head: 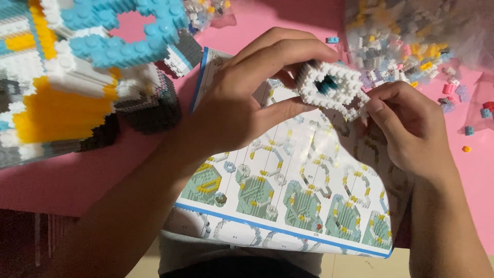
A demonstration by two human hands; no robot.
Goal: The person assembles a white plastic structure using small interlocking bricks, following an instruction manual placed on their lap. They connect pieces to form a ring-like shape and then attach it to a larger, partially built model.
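Clear brick bag (pixel 411 31) top right; another (pixel 206 10) top centre.

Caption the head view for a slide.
Left hand and right hand hold a white brick ring above an instruction sheet.

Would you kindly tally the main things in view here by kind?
Hands: 2, left and right
Small white brick ring held in both: 1
Large built brick model: 1
Instruction sheet: 1
Bag of loose bricks: 1
Total: 6

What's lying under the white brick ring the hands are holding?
Under the white brick ring lies the instruction sheet, showing printed build diagrams on the pink table. The left hand and right hand cover parts of it.
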